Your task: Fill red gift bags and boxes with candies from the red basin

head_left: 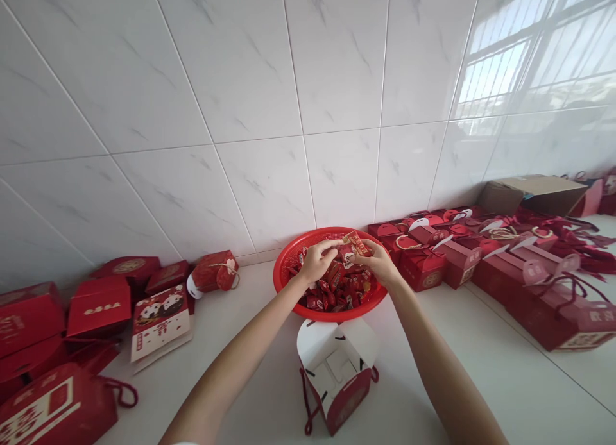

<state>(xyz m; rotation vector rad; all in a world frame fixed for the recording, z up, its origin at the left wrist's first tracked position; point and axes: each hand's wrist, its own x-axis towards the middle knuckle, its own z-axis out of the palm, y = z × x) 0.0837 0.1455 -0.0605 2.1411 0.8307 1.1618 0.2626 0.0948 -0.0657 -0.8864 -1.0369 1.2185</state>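
Both of my hands are over a red plastic basket [282, 285] filled with red-wrapped candies [332, 291]. My left hand [318, 260] is closed, its fingertips at the left edge of some wrapped candies. My right hand [378, 262] grips wrapped candies [355, 247] from the other side, a gold-and-red packet among them. Just in front of the basket stands an open red gift box [349, 397] with a white inside and dark red cord handles. Its flaps are spread, and only its bare folded bottom shows inside.
Red gift boxes [99, 304] and a panda-printed card box [161, 320] lie at left. A small red box with a cord [214, 275] is by the wall. Rows of closed red boxes [423, 268] and a cardboard carton [534, 192] line the right. White tiles [260, 188] rise behind.
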